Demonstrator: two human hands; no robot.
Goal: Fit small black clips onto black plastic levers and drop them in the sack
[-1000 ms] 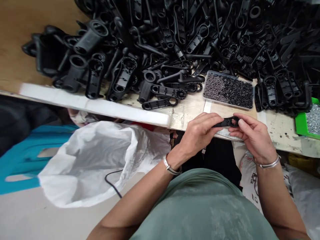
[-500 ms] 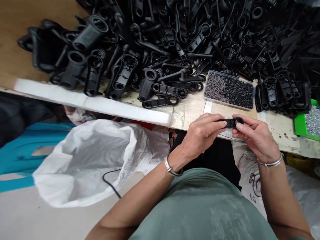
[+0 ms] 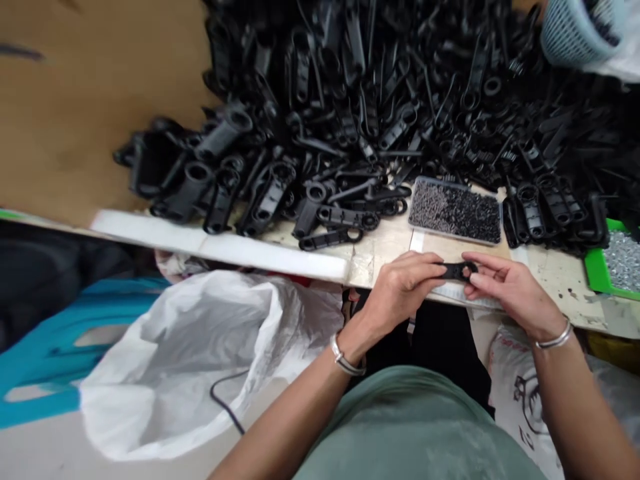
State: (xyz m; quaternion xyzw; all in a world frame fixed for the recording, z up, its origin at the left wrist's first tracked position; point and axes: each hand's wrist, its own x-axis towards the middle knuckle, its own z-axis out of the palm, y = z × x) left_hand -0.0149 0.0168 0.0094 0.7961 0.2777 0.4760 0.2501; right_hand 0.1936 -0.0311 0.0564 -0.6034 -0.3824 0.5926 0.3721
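Just above the bench's front edge, a black plastic part with a ring at one end lies level between my hands. My left hand pinches its plain end between thumb and fingers. At the ring end, my right hand has its thumb and fingertips closed on the rim; whether a small piece sits in these fingertips is too small to tell. Behind the hands stands a shallow clear box full of small grey and black pieces. Similar black plastic parts lie to the left of the box.
A large heap of black plastic parts covers the back of the bench. White foam lines the front edge at left. Below hangs an open white sack. A green tray of metal bits stands right, a blue basket far back.
The camera view has tilted up and shifted left, so the scene sits lower and the blue basket shows. The right fingers have spread slightly at the ring end; the left grip stays.
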